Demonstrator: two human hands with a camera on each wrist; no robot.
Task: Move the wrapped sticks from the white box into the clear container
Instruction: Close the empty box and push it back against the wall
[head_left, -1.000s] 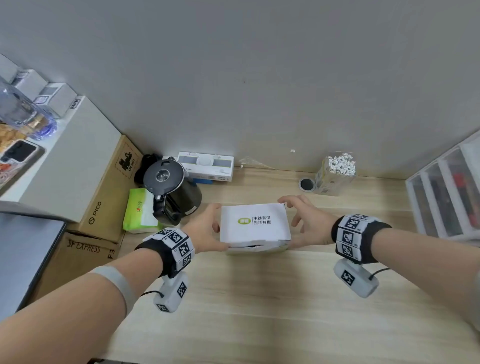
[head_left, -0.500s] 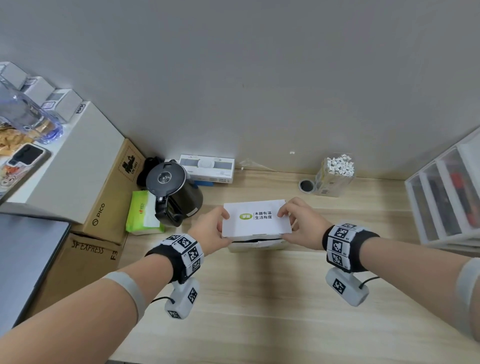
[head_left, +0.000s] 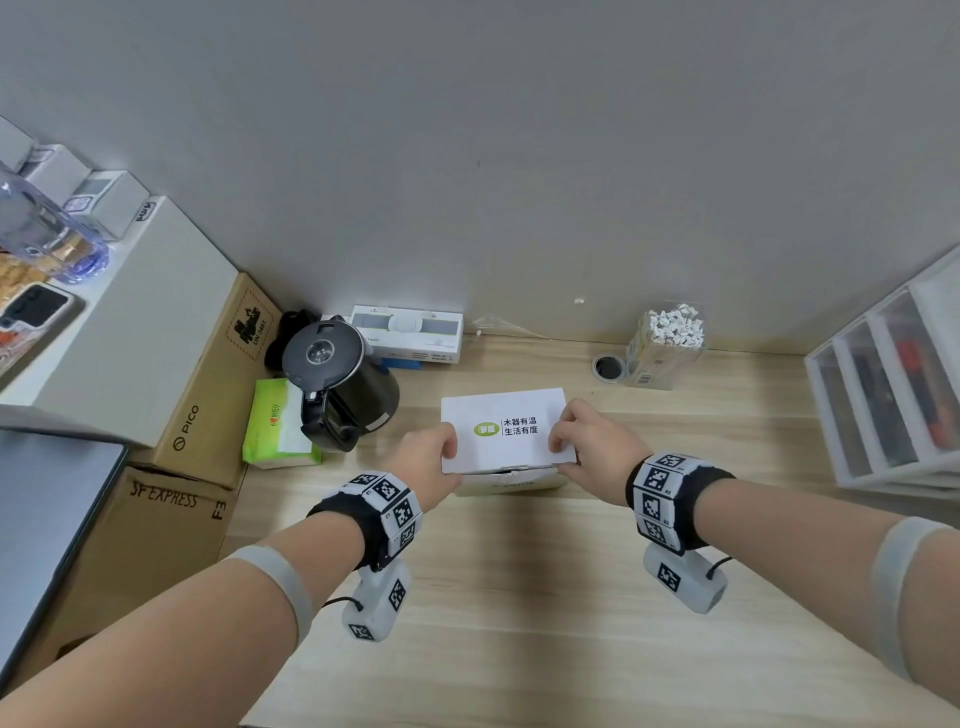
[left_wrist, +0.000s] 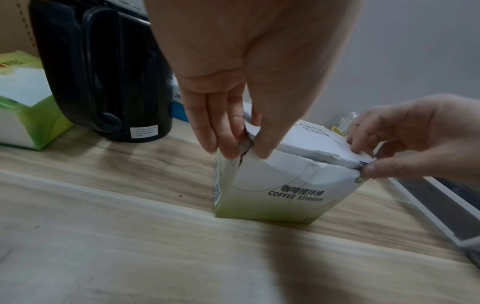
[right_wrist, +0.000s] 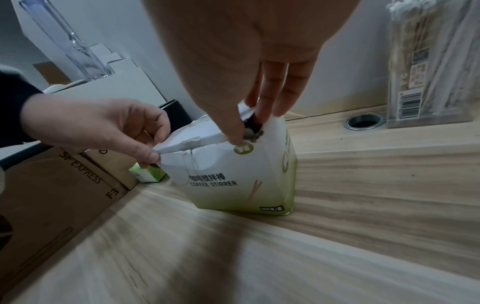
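White box: white box (head_left: 506, 441) stands on the wooden desk (head_left: 519, 597) at frame centre, top flap (left_wrist: 306, 142) lifted slightly.
Left hand: left hand (head_left: 428, 460) pinches the flap's left corner.
Right hand: right hand (head_left: 597, 447) pinches the right corner.
Clear container: clear container (head_left: 662, 348), upper right by the wall, holds wrapped sticks (head_left: 675, 325).

A light wooden desk (head_left: 519, 597) set against a grey wall carries the white coffee-stirrer box (head_left: 511, 480) near its middle. Left of it stand a black electric kettle (head_left: 343, 384) and a green tissue pack (head_left: 278, 423). At the back lie a flat white carton (head_left: 408, 332), a round cable grommet (head_left: 608, 368) and a clear container (head_left: 665, 345) packed with wrapped sticks (head_left: 675, 325). A white drawer unit (head_left: 893, 395) stands at the right edge.
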